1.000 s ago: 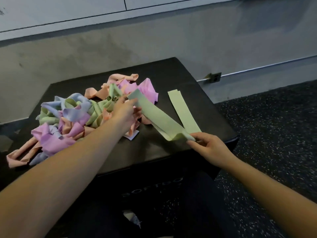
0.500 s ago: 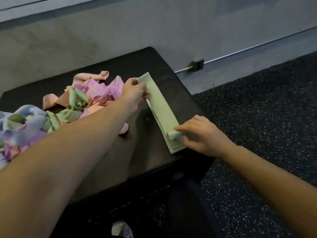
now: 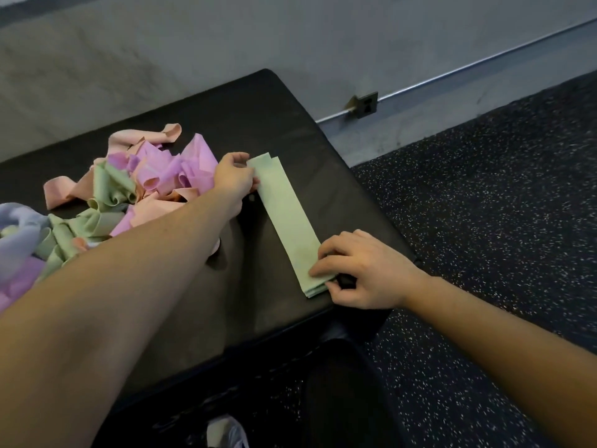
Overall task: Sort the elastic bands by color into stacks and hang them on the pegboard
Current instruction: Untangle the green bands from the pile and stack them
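- Slippage is my first worry: the green stack [image 3: 287, 218] lies close to the near right edge of the black box [image 3: 258, 101], and I judge that a careless nudge from the right hand [image 3: 361, 270] could push its near end over the side.
- Misalignment comes next. At the far end two layers show, slightly offset, so if I let go unevenly the bands may spring askew and the stack will not hang cleanly on a peg.
- Mixing is a further risk: the unsorted pile [image 3: 129, 195] of pink, purple, green and bluish bands sits just beside the left hand [image 3: 234, 179], and a forearm sweep could drag loose bands onto the green ones.
- Left hand: its curled fingers pinch the far end of the green stack, which runs from there toward me along the box top.
- Right hand: fingers lie on the near end of the stack with the thumb tucked at its edge, so it is grasping that end.
- No pegboard is in view, so hanging is not yet in reach.
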